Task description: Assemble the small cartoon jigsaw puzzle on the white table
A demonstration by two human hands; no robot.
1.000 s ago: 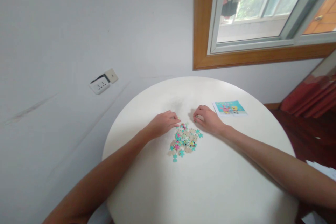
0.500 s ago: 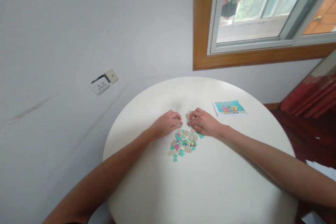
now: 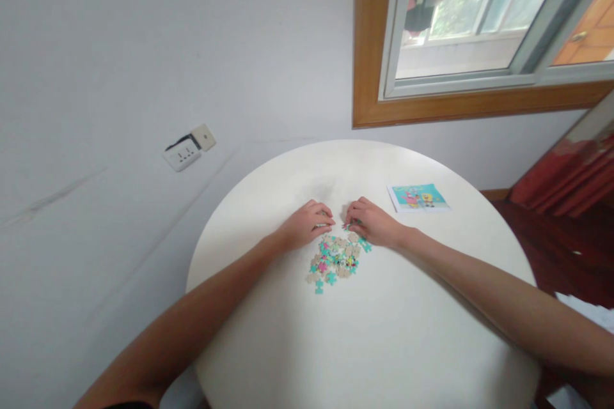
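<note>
Head: puzzle pieces (image 3: pixel 339 258) beside right grip (image 3: pixel 373 223)

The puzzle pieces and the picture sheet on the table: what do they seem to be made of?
Puzzle pieces: probably cardboard, perhaps wood, fairly matte; plain beige and coloured faces show. Picture sheet: likely paper, finish unclear; it looks flat, printed, white-edged.

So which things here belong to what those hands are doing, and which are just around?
In use:
- jigsaw pieces, by left hand and right hand
- round white table, beneath
- cartoon picture sheet, perhaps: similar colours

Just around:
- wall socket
- sliding window
- red curtain
</note>
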